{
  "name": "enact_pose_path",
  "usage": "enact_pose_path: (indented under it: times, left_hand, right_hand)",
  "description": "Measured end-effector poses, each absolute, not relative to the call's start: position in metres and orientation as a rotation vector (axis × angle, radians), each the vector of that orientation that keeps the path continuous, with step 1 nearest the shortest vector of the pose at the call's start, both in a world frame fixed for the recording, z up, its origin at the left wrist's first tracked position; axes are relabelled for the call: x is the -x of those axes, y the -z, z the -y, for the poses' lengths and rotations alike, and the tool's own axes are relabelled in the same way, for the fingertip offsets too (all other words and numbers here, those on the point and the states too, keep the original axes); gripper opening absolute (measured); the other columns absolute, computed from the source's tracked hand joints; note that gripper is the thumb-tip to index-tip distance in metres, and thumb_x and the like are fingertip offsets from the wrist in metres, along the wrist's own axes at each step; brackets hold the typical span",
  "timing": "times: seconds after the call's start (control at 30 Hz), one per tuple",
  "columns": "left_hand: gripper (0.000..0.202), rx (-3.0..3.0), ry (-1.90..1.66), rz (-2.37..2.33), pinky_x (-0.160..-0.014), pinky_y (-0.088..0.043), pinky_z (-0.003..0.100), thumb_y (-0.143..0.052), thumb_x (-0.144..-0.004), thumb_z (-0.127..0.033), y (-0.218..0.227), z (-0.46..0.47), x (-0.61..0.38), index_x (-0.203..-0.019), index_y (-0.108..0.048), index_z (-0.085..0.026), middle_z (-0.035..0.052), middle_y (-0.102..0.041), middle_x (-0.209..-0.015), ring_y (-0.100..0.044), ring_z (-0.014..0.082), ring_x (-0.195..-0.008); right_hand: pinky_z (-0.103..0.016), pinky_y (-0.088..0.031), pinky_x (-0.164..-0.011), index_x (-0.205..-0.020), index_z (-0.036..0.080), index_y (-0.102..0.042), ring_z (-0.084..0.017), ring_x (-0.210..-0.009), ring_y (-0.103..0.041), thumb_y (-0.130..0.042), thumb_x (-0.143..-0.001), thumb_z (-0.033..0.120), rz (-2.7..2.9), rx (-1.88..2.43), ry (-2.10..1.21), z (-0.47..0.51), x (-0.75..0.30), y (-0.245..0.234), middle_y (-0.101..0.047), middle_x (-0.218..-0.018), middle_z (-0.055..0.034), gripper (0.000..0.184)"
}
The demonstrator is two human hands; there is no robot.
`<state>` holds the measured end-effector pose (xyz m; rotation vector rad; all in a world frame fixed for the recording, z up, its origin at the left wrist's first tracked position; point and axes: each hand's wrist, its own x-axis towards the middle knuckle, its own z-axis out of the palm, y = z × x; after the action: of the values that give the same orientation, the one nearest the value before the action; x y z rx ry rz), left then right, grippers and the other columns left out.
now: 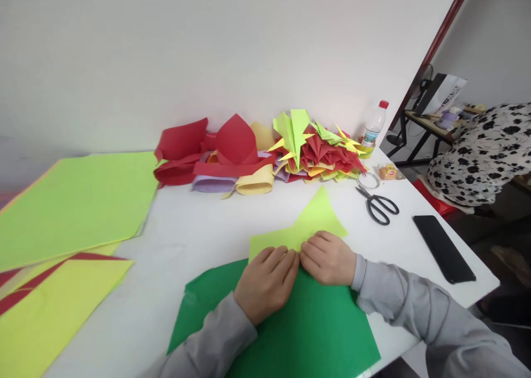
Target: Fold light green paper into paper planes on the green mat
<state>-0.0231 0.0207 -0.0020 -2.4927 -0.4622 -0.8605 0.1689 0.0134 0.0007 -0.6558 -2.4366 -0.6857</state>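
A yellow-green sheet of paper (319, 215) lies over the far edge of a dark green sheet (311, 328), a raised corner pointing away from me. My left hand (267, 281) has its fingers curled and pressed down on the near edge of the yellow-green paper. Right beside it, nearly touching, my right hand (326, 258) pinches the same edge with bent fingers. The fingertips of both hands hide the part of the paper between them. Black-handled scissors (377, 203) lie open on the table to the right.
Large lime sheets (83, 206) and yellow sheets (62, 311) lie at left. Rolled red paper (236, 140) and a pile of folded paper pieces (315, 151) line the wall. A bottle (373, 126), a wrapped snack (389, 171) and a black phone (443, 249) are on the right. Beyond sits a person in patterned clothing (481, 145).
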Motion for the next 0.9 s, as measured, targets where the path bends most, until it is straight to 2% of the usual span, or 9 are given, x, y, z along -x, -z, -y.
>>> enact_pose_path:
  times: [0.13,0.3,0.53,0.77,0.9]
  left_hand:
    - [0.024,2.493,0.899,0.463,-0.060,-0.046,0.034,-0.042,-0.088,-0.007,0.002,-0.019,0.022,-0.084,-0.065,-0.013,0.0080,-0.067,-0.076,-0.060,0.0201,-0.072]
    - [0.024,2.469,0.874,0.449,-0.066,-0.049,0.037,-0.044,-0.087,-0.006,0.003,-0.019,0.024,-0.084,-0.066,-0.014,0.0085,-0.070,-0.081,-0.063,0.0220,-0.077]
    - [0.014,2.447,0.856,0.460,-0.073,-0.051,0.040,-0.054,-0.083,-0.006,0.001,-0.023,0.036,-0.086,-0.067,-0.011,0.0090,-0.071,-0.084,-0.064,0.0247,-0.082]
    - [0.012,2.349,0.829,0.501,-0.072,-0.052,0.039,-0.060,-0.081,-0.006,-0.009,-0.037,0.056,-0.088,-0.064,-0.014,0.0075,-0.071,-0.084,-0.065,0.0240,-0.082]
    - [0.013,2.218,0.814,0.566,-0.065,-0.053,0.036,-0.061,-0.081,-0.007,-0.015,-0.051,0.078,-0.090,-0.061,-0.016,0.0055,-0.070,-0.079,-0.066,0.0233,-0.077]
  right_hand:
    - [-0.032,-0.041,-0.061,-0.068,0.014,-0.060,-0.016,-0.064,-0.051,-0.051,-0.089,0.009,2.417,0.631,0.672,-0.012,-0.167,0.001,-0.062,-0.070,-0.0062,0.024]
    - [-0.032,-0.042,-0.061,-0.067,0.014,-0.060,-0.016,-0.063,-0.050,-0.047,-0.089,0.009,2.414,0.607,0.658,-0.012,-0.166,0.003,-0.063,-0.070,-0.0067,0.027]
    - [-0.032,-0.043,-0.062,-0.073,0.014,-0.062,-0.016,-0.067,-0.054,-0.048,-0.091,0.009,2.407,0.619,0.651,-0.014,-0.173,0.001,-0.066,-0.076,-0.0078,0.023]
    - [-0.033,-0.045,-0.067,-0.084,0.014,-0.064,-0.017,-0.075,-0.058,-0.048,-0.092,0.010,2.371,0.696,0.698,-0.021,-0.192,0.000,-0.069,-0.086,-0.0096,0.018]
    - [-0.033,-0.046,-0.067,-0.086,0.013,-0.064,-0.018,-0.075,-0.060,-0.047,-0.090,0.007,2.272,0.740,0.747,-0.027,-0.209,0.000,-0.070,-0.085,-0.0098,0.018]
